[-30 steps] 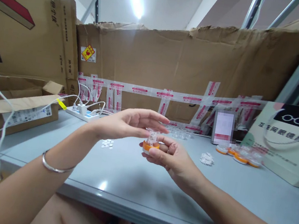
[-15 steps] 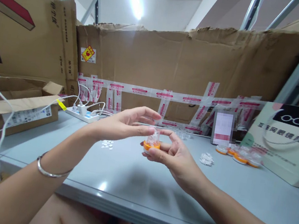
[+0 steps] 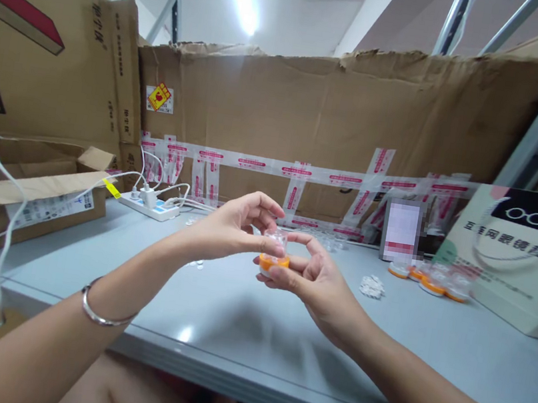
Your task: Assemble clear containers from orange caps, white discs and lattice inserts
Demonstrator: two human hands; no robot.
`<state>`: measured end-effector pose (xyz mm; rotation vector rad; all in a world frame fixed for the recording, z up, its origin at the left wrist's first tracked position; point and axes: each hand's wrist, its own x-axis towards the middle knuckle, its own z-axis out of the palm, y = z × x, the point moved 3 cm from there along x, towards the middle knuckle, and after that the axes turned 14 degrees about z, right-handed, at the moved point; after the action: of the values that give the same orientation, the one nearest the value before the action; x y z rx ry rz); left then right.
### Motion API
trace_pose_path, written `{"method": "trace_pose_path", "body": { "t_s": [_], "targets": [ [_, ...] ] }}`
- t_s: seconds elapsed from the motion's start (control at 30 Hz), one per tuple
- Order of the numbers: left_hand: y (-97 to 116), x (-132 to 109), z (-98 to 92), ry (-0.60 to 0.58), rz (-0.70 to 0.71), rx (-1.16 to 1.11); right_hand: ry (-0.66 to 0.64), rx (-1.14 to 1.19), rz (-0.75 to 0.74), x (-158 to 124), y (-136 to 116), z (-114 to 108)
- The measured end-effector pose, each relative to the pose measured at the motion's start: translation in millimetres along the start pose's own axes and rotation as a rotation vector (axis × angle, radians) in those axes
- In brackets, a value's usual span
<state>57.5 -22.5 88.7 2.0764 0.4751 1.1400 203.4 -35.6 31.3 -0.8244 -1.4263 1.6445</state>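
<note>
A small round container, with a white bottom, an orange ring and a clear plastic upper part, is held above the table. My right hand grips it around the orange ring, between thumb and fingers. From the other side, my left hand closes its thumb and fingertips on the clear upper part. Whether that part is fixed to the ring or loose cannot be told. Behind my left hand, several small white discs lie on the table, partly hidden.
On the right sit a pile of white pieces, similar orange-ringed containers, a phone and a paper bag. Clear parts line the back. A power strip and an open carton stand left.
My left hand has shifted slightly right and its fingers have come down to close on the clear upper part. My right hand and the container have hardly moved.
</note>
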Motion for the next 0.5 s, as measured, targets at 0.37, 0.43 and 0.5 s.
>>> {"method": "trace_pose_path", "body": {
  "t_s": [0.37, 0.43, 0.5],
  "targets": [
    [-5.7, -8.8, 1.6, -0.124, -0.114, 0.051, 0.084, -0.026, -0.059, -0.7, -4.3, -1.6],
    [-10.7, -11.9, 3.7, -0.148, -0.114, 0.005, 0.068, -0.027, -0.063, -0.9, -4.8, -1.1],
    [-15.3, -14.5, 4.5, -0.123, -0.082, -0.065, 0.042, -0.014, -0.048, -0.5, -3.5, -0.3]
  ]
}}
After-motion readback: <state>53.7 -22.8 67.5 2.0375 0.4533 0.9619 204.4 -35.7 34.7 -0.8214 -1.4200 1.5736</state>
